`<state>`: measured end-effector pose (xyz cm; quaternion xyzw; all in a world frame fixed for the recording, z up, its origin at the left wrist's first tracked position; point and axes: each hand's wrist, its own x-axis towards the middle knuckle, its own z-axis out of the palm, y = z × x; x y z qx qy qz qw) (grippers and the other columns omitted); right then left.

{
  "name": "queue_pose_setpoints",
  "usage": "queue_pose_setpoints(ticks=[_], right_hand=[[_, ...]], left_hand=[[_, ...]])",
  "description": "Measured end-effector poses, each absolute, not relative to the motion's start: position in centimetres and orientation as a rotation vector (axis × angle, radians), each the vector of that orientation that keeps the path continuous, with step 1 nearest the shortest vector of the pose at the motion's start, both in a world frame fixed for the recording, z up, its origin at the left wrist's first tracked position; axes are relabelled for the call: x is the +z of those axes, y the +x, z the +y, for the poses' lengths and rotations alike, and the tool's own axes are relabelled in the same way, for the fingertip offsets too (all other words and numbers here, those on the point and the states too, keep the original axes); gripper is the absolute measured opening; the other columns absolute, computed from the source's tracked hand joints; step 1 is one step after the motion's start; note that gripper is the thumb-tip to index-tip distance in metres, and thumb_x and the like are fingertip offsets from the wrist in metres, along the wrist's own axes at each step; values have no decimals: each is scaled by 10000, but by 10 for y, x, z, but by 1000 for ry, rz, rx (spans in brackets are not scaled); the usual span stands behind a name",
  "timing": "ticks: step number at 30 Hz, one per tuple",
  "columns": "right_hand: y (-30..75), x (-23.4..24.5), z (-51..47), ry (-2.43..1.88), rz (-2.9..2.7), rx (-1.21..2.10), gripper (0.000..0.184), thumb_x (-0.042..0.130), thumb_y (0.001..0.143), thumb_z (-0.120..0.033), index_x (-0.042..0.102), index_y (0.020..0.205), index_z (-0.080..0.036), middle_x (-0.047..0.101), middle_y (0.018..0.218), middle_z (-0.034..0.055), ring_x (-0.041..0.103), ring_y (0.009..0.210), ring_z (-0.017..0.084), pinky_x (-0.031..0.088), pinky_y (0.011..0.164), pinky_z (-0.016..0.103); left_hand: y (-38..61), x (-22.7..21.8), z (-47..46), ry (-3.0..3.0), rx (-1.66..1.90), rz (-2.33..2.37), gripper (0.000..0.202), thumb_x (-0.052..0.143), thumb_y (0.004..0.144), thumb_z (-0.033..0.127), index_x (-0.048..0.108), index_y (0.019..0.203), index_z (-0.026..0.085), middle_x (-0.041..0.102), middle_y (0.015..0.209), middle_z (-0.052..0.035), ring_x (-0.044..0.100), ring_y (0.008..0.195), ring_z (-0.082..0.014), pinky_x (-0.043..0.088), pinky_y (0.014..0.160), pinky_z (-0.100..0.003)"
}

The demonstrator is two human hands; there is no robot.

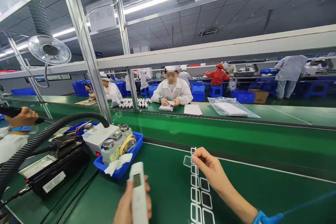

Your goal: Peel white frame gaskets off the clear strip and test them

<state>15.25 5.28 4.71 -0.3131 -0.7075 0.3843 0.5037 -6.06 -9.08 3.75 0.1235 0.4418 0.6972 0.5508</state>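
Note:
My left hand (126,201) is wrapped round a white remote control (139,196) with a small grey display near its top, held upright at the bottom middle. Over the green mat, my right hand (210,168) is closed in a pinch, thumb against forefinger, at a thin white rectangular frame (187,161) that sits askew left of its fingertips. Below that hand, several similar white frames (195,194) lie in rows on the mat. A blue wrist band (265,217) with a cord is on my right wrist.
Left of my hands stands a blue tray (118,171) with metal-capped bottles (108,147), tape (127,144) and tissue. Beside it are a black device (60,175), a thick black hose (52,127) and cables. A co-worker (172,89) sits across the green divider (210,129); another person's hand (23,117) is at left.

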Motion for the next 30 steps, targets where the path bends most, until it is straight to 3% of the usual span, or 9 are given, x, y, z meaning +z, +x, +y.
queue_pose_setpoints(ticks=[8, 30], right_hand=[[160, 61, 66, -749, -1688, 992, 268, 575, 804, -400, 540, 640, -192, 472, 764, 17, 432, 699, 171, 346, 630, 295], [144, 52, 48, -850, -1880, 1048, 209, 499, 825, -303, 511, 645, -197, 456, 789, 17, 467, 765, 188, 371, 707, 318]], left_hand=[[26, 30, -15, 519, 1362, 994, 512, 545, 731, 616, 624, 735, 111, 553, 429, -23, 463, 382, -113, 357, 410, -213], [26, 24, -24, 544, 1273, 1078, 601, 495, 722, 667, 641, 803, 89, 608, 510, -49, 500, 407, -113, 398, 443, -216]])
